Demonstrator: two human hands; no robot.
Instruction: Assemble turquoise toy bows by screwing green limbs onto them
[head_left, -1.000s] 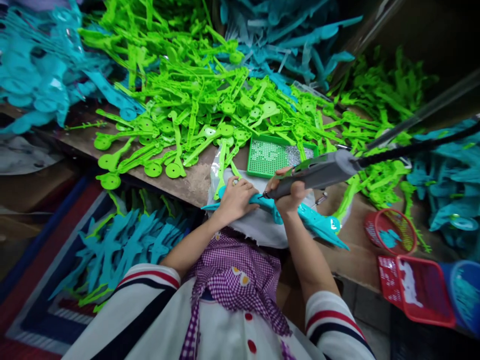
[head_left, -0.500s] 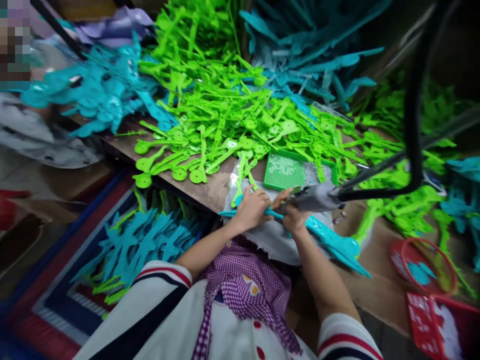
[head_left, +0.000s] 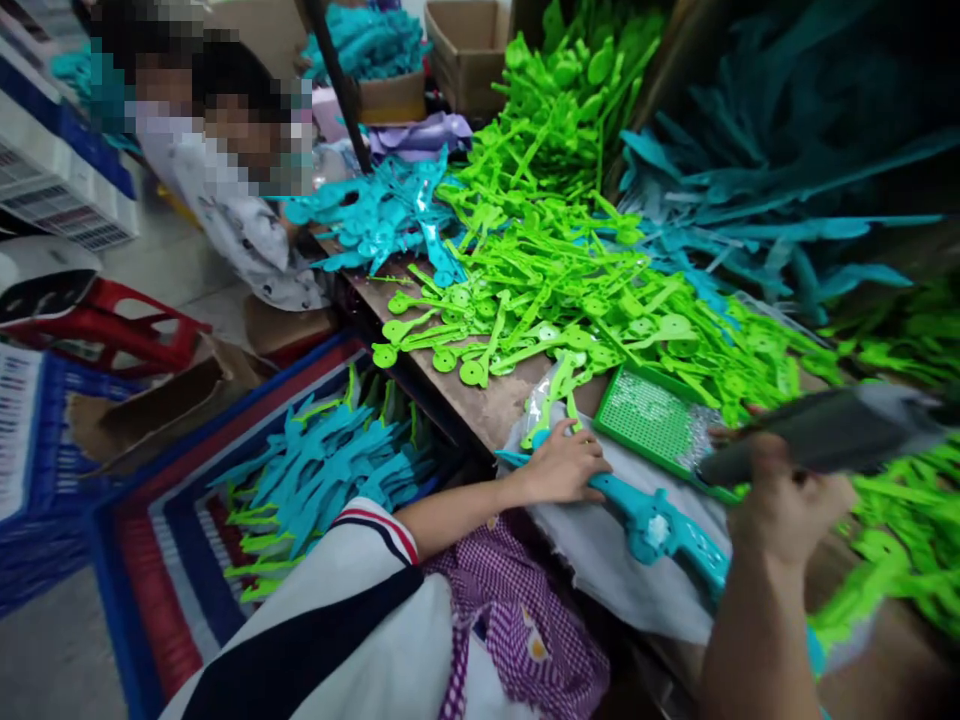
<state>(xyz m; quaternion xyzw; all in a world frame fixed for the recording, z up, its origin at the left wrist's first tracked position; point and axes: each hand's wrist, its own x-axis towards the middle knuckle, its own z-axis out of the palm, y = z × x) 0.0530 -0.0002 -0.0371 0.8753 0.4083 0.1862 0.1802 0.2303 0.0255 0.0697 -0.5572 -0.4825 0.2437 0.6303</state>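
Note:
My left hand (head_left: pixel 566 465) is closed over one end of a long turquoise plastic part (head_left: pixel 651 528), which lies on a grey cloth (head_left: pixel 645 605) at the table edge. Its fingertips are partly hidden. My right hand (head_left: pixel 787 505) grips a grey powered screwdriver (head_left: pixel 840 430), somewhat blurred. The tool's front end is over the right end of a green perforated tray (head_left: pixel 611 400) that holds small silvery screws. Lime-green plastic pieces (head_left: pixel 574 400) lie just beyond my left hand.
Lime-green parts (head_left: pixel 510 290) are heaped across the table, with turquoise parts (head_left: pixel 382 220) at its far left and more (head_left: pixel 780 230) at the back right. A blue-rimmed crate (head_left: pixel 120 600) with turquoise and green pieces stands below on the left. Another person (head_left: pixel 232 220) sits beyond.
My right hand has carried the screwdriver away from the turquoise part, rightward to the green tray. My left hand stays on the part. The view has swung left.

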